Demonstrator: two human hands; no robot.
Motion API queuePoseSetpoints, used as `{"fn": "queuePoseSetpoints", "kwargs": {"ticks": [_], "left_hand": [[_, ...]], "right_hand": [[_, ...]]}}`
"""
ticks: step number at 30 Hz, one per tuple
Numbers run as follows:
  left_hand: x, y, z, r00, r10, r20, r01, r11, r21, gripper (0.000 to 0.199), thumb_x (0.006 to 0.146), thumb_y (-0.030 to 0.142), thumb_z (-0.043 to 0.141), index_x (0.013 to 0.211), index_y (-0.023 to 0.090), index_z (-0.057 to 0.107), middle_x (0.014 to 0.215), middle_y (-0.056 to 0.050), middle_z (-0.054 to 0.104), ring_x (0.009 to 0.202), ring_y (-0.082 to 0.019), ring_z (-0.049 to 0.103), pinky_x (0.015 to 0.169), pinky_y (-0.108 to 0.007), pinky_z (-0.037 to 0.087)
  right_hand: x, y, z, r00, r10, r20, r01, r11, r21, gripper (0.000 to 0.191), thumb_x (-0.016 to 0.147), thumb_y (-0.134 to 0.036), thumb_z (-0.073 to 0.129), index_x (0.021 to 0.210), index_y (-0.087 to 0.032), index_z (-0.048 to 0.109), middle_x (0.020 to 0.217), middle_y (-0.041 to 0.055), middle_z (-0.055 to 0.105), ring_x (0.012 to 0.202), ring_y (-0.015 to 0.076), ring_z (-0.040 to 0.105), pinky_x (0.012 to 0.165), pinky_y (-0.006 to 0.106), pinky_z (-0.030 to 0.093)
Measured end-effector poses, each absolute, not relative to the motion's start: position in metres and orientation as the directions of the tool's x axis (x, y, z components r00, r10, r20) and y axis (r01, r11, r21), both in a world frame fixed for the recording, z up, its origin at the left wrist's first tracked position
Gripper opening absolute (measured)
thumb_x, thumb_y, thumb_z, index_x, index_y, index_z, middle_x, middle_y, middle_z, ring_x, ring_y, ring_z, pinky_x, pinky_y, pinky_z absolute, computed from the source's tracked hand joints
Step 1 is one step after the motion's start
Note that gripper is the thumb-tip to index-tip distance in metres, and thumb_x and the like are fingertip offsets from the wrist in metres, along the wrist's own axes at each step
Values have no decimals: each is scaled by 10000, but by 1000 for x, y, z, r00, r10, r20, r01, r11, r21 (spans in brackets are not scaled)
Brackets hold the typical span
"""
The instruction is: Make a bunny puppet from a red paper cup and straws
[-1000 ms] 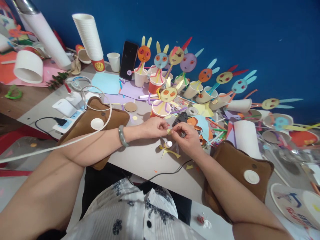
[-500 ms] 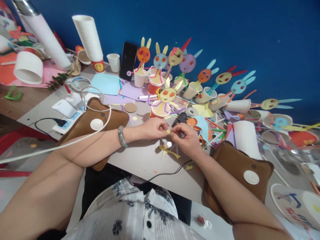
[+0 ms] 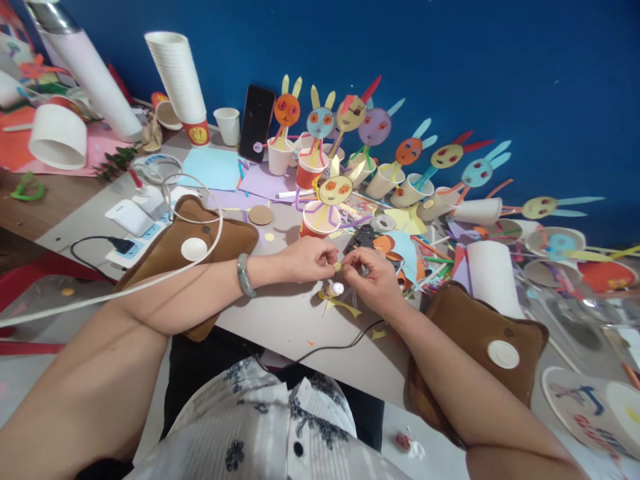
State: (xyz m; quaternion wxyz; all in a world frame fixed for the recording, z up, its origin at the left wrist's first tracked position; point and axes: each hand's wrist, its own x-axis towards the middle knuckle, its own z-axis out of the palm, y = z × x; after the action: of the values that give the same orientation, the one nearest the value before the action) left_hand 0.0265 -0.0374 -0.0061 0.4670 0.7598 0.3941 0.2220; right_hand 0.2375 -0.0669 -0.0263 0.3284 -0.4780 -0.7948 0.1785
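A small yellow paper piece (image 3: 338,267) is pinched between my two hands above the table. My left hand (image 3: 313,259) has its thumb and fingertips closed on the left side of it. From the right, my right hand (image 3: 369,273) grips its other side with thumb and index finger. Just below the fingers stands a glue stick (image 3: 331,291), beside yellow paper scraps (image 3: 346,307). Behind my hands, a white and red cup (image 3: 321,220) carries a yellow rabbit face (image 3: 335,191) with yellow ears and purple strip limbs.
More rabbit figures in cups (image 3: 320,123) line the blue wall. Brown cushions (image 3: 220,233) lie under my left forearm and beside my right one (image 3: 480,333). A white cable (image 3: 150,283) crosses my left forearm. Stacked cups (image 3: 177,77) and a phone (image 3: 257,123) stand at the back.
My hands remain close together with the yellow piece between them. Only slight finger movement shows, with the piece a little more visible.
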Motion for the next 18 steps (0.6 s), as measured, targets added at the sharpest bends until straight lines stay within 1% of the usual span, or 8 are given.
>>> {"fn": "queuePoseSetpoints", "kwargs": {"ticks": [3,7,10,13,18], "left_hand": [[26,-37,-7,587,809,-31,395,-252,884,77,745,161,669,711,170,599,615,68,559,614,-94,483,615,-232,361],[26,-38,-5,603,797,-30,397,-267,878,117,766,199,688,703,170,593,597,70,527,606,-93,472,619,-231,356],[26,-39,-2,607,794,-42,410,-267,872,133,765,187,679,683,176,575,580,74,494,608,-94,463,624,-234,350],[27,-40,0,607,794,-41,408,-266,873,142,769,181,672,675,179,566,579,73,495,614,-97,470,633,-235,353],[27,-40,2,600,797,-65,408,-235,882,123,770,158,673,692,177,581,566,82,471,600,-94,454,624,-231,347]], "right_hand": [[239,-66,-26,-325,875,359,633,484,-604,76,833,-240,664,761,-248,640,750,5,714,737,207,627,784,392,408],[239,-67,-25,-349,875,336,635,484,-602,129,821,-240,717,728,-248,629,718,-8,695,684,187,591,766,385,396],[239,-67,-26,-357,870,339,635,493,-595,145,832,-219,687,711,-247,613,701,-11,685,680,185,594,773,385,391],[238,-66,-27,-358,867,346,631,498,-595,135,836,-214,663,719,-247,603,705,-9,688,691,190,608,775,384,389],[239,-66,-27,-358,858,368,616,513,-598,125,853,-218,625,732,-247,606,717,-6,699,703,194,625,774,387,391]]}}
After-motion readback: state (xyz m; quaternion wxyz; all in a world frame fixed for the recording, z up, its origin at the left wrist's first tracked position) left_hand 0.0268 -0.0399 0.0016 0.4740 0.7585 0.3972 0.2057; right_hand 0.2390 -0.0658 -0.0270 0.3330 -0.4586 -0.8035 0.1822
